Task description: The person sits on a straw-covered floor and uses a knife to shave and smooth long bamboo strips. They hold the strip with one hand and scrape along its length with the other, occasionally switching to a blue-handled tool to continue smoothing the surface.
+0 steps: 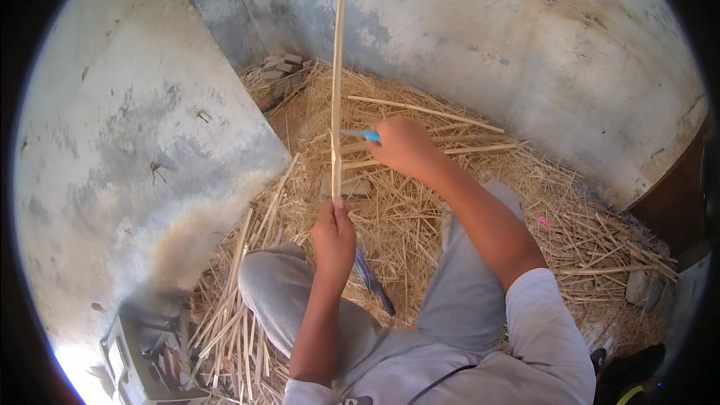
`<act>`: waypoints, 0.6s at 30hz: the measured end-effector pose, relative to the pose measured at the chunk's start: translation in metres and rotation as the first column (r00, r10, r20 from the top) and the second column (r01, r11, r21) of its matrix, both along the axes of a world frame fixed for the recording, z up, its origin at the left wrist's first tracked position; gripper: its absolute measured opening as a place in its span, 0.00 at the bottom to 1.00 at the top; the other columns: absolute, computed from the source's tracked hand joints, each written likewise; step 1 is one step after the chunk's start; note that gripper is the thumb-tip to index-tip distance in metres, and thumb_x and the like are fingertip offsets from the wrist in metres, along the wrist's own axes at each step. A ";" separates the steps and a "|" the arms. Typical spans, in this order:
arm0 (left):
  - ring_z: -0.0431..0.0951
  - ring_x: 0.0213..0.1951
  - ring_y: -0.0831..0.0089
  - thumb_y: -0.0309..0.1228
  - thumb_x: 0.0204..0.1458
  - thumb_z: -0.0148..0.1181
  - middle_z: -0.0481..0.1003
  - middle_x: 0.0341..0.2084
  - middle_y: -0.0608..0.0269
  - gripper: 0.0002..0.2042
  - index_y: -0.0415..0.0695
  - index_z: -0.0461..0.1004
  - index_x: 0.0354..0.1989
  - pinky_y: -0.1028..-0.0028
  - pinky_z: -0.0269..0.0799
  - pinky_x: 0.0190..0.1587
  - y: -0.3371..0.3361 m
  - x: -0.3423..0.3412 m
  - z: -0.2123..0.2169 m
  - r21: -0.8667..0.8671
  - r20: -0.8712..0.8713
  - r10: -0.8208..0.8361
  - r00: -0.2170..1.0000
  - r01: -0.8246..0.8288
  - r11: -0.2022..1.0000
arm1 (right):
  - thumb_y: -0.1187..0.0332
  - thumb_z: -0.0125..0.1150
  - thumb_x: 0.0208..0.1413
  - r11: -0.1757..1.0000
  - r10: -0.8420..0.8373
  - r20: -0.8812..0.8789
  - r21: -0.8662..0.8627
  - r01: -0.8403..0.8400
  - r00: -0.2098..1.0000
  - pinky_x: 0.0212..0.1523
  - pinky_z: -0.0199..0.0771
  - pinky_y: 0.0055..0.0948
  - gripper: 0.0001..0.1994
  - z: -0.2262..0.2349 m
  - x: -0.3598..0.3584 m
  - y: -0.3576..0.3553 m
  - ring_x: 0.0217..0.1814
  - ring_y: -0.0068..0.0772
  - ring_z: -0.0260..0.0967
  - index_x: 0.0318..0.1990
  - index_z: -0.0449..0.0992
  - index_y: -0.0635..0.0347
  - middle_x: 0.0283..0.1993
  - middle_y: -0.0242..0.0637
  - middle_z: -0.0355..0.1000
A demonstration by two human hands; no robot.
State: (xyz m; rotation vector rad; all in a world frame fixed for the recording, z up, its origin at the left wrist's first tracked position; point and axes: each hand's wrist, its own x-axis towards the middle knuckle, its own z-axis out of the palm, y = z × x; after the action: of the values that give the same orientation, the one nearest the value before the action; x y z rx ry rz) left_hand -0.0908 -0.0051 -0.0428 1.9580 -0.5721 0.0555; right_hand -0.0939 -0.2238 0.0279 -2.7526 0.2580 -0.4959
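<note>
A long pale bamboo strip (337,82) stands almost upright before me, its top running out of the picture. My left hand (334,238) is closed round its lower end. To the right of the strip, my right hand (403,147) grips a knife with a blue handle (371,136). The knife's thin blade (351,133) points left and reaches the strip's edge; whether it cuts in, I cannot tell. Just below the blade the strip's surface looks rough and split. Between my legs lies a dark-handled tool (367,274), its near end black.
Loose straw-like shavings (401,232) cover the floor. Split strips (244,330) are piled at the left, and thin sticks (607,244) at the right. Weathered walls (517,37) enclose the corner, with brick pieces (281,67) at the back. A grey box (135,364) stands at lower left.
</note>
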 end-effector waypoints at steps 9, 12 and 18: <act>0.74 0.21 0.43 0.35 0.68 0.46 0.72 0.18 0.43 0.12 0.39 0.68 0.35 0.52 0.66 0.24 0.005 -0.006 -0.002 0.172 0.160 0.043 0.986 -0.070 0.983 | 0.72 0.66 0.46 0.925 0.100 0.069 -0.375 -0.067 0.993 0.23 0.76 0.36 0.02 -0.025 0.008 0.038 0.24 0.39 0.78 0.28 0.80 0.57 0.22 0.38 0.76; 0.76 0.23 0.42 0.34 0.67 0.46 0.73 0.19 0.42 0.11 0.39 0.67 0.36 0.50 0.68 0.26 0.007 -0.007 -0.004 0.233 0.229 0.069 0.971 -0.123 0.965 | 0.73 0.66 0.45 0.918 0.073 0.038 -0.394 -0.052 0.997 0.22 0.76 0.36 0.01 -0.030 0.013 0.042 0.24 0.38 0.78 0.26 0.80 0.58 0.22 0.38 0.76; 0.76 0.25 0.40 0.32 0.67 0.44 0.74 0.20 0.39 0.10 0.38 0.66 0.37 0.48 0.69 0.27 0.004 -0.012 0.001 0.285 0.205 0.100 0.974 -0.157 0.945 | 0.71 0.65 0.46 0.898 0.009 0.027 -0.441 0.004 1.000 0.21 0.76 0.36 0.02 -0.035 0.029 0.043 0.26 0.38 0.79 0.26 0.81 0.59 0.24 0.40 0.77</act>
State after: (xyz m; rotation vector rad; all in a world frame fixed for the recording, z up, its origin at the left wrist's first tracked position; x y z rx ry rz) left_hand -0.1024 -0.0011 -0.0416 2.3028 -0.6010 0.2513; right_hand -0.0654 -0.1811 -0.0068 -3.1817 0.1468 -0.6633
